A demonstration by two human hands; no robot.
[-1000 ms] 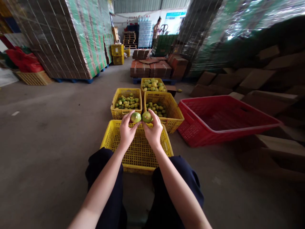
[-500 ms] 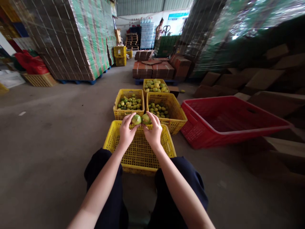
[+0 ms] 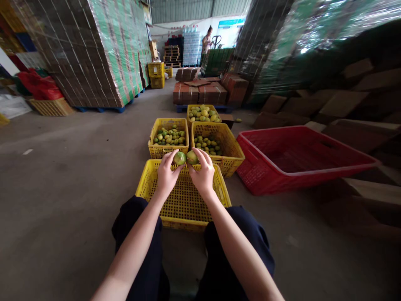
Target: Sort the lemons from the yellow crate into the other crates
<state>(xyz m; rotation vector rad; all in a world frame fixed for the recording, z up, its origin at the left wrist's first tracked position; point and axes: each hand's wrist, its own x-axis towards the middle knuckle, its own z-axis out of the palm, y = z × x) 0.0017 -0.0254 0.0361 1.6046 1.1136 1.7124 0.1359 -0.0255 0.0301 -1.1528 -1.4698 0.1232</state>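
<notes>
My left hand (image 3: 168, 172) is closed round a green lemon (image 3: 179, 158), its pale tip turned toward me. A second lemon (image 3: 192, 157), green with a yellowish patch, sits in the fingers of my right hand (image 3: 202, 172). The two fruits are held side by side, almost touching. Both hands are above the far part of a yellow crate (image 3: 184, 223), whose perforated bottom shows between my arms. Just beyond stand a left yellow crate (image 3: 152, 150) and a right yellow crate (image 3: 234, 155), both with green and yellow lemons inside.
A third crate (image 3: 188, 112) of yellower lemons stands farther back. At right is a large red basket (image 3: 266, 184) beside cardboard pieces (image 3: 338, 100). Flattened cartons (image 3: 200, 95) lie on a pallet ahead. Wrapped stacks (image 3: 115, 54) rise on both sides. A person (image 3: 206, 41) stands far back.
The view has shifted slightly, moving the background a little to the left. Both hands keep hold of the same lemons in nearly the same place.
</notes>
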